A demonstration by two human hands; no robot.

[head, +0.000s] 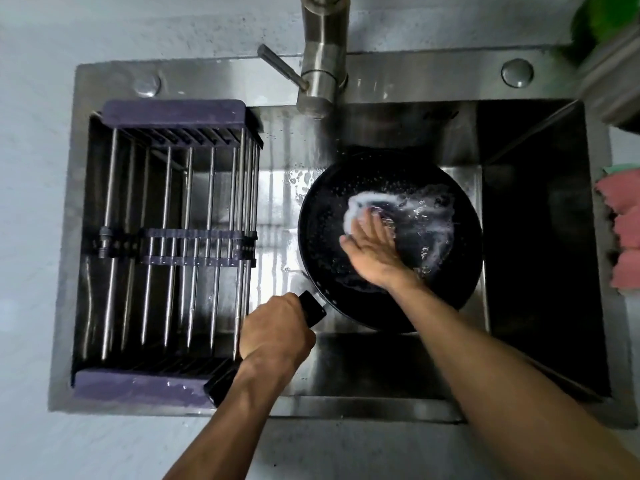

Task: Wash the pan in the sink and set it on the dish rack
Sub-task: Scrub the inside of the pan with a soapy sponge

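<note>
pan: round, black, matte inside, beaded with water drops; sits low in the sink basin, right of the dish rack, under the faucet spout
pan handle: black, flat-sided, runs toward the near-left; butt end sticks out below the wrist, over the rack's near rail
suds: white foam smeared across the far-right of the pan floor, wet and glossy
right hand: grip open, palm down, fingers flat and pressed on the pan floor; fingertips blurred in the foam, can't tell if anything is under them
left hand: grip closed around the pan handle, knuckles up
sink: brushed stainless, rectangular, square corners, wet streaks on the back wall; right part in deep shadow
dish rack: steel rods between purple plastic end rails, spans the sink's left half, nothing on it
faucet: brushed steel column, side lever pointing left
deck caps: round metal, one at each far corner of the sink deck
tabletop: pale grey, speckled, surrounds the sink
cloths: pink, soft, stacked at the right edge, one green layer on top
green object: top-right corner, blurred, can't identify
</note>
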